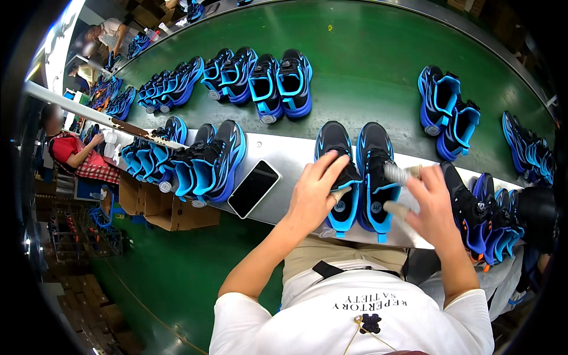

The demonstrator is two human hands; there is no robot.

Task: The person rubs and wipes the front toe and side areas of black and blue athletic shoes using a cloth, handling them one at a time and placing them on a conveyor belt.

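A pair of black and bright blue athletic shoes (355, 171) is lying side by side on the pale grey metal desk (284, 155), long axes running away from the person, toes pointing toward the green conveyor belt (367, 65) and heels hanging at the near edge. The left hand (313, 192) is resting over the left shoe of the pair, its grip wrapping the tongue and collar, fingers curling loosely around the upper. The right hand (432, 201) is hovering just beside the right shoe, its grip pinching a small pale cylindrical tool (399, 173) between thumb and fingers, its tip touching the shoe's opening. Both forearms are reaching up from the lower edge, elbows bent outward.

A black smartphone (253, 188) is lying face up on the desk, left of the pair. More matching shoes (260, 80) are standing in pairs on the belt. Cardboard boxes (168, 207) are sitting on the green floor below. Another person in a red shirt (77, 154) is sitting at far left.
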